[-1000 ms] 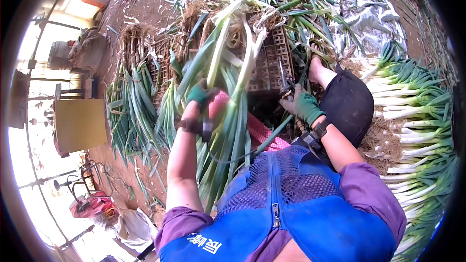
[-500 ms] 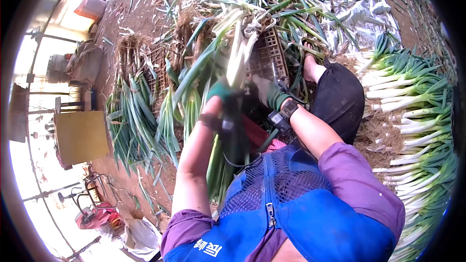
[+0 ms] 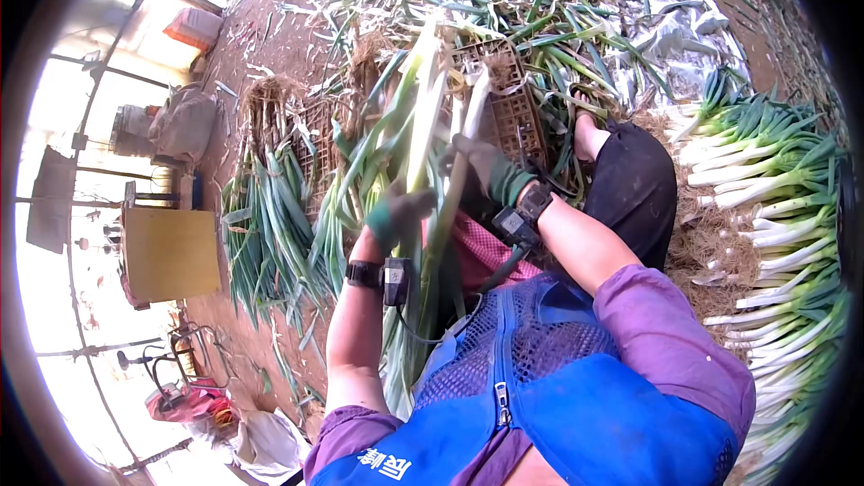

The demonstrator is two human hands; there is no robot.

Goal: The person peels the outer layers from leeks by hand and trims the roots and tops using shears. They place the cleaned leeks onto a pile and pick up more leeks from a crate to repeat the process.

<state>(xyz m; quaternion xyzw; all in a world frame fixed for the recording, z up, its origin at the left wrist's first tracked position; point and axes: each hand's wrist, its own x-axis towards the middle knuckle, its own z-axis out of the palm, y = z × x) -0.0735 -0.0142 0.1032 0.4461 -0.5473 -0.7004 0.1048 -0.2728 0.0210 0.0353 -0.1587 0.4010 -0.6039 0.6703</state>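
The left hand (image 3: 396, 211), in a green glove, had its fingers clenched around the leeks (image 3: 421, 126), which stood almost upright in front of the person's chest, with white stalks up and green leaves hanging down. The right hand (image 3: 486, 166), also gloved, was against the white stalks just beside the left one, but because of blur I could not tell if its fingers were closed. Behind the leeks lay a plastic crate (image 3: 515, 112) on the ground, and a row of trimmed leeks (image 3: 774, 189) was at the right.
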